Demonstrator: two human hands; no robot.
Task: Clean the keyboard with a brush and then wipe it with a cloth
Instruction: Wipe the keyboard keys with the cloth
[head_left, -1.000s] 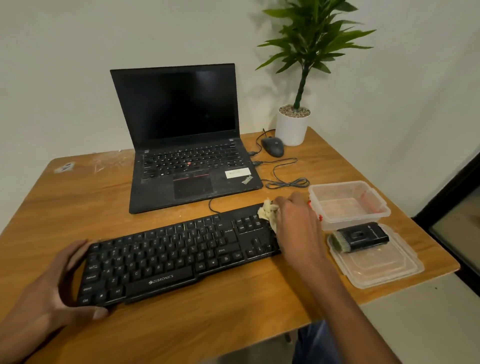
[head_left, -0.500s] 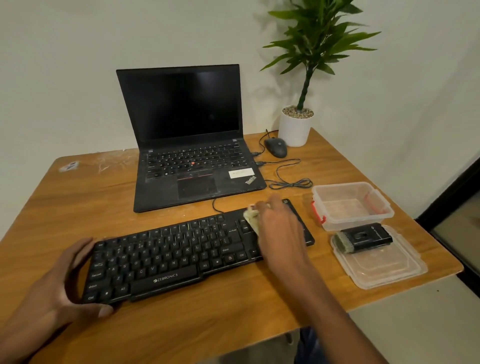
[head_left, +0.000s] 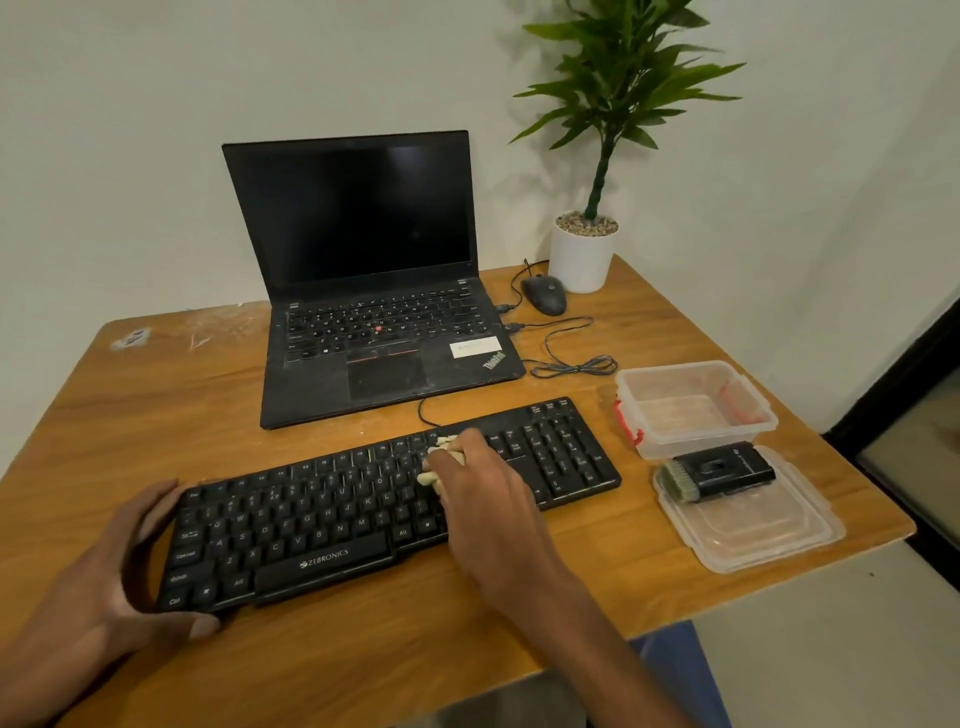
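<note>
The step in hand appears to be the wipe: the brush lies set down on a clear plastic lid to the right of the keyboard, touching neither hand, which suggests brushing is finished. The keyboard sits on the wooden table, directly in front of the laptop, with an open plastic container just beyond its right end. To wipe well, draw the cloth along each key row in straight, overlapping passes, with pressure light enough not to depress or dislodge keys, and work steadily toward one end so loosened dust is not dragged back over wiped keys. Cover the number pad at the keyboard's right end and the outer frame as well as the letter block. The right hand lies palm down over the right part of the main key block, fingers curled around the bunched cloth and pressing it onto the keys; only a pale fold of cloth shows at the fingertips, so how much is gathered under the palm cannot be told. The left hand braces the keyboard's left end, thumb on the near edge and fingers wrapped around the far corner. Maintain this hold, since without it the keyboard would likely slide under the wiping strokes.
</note>
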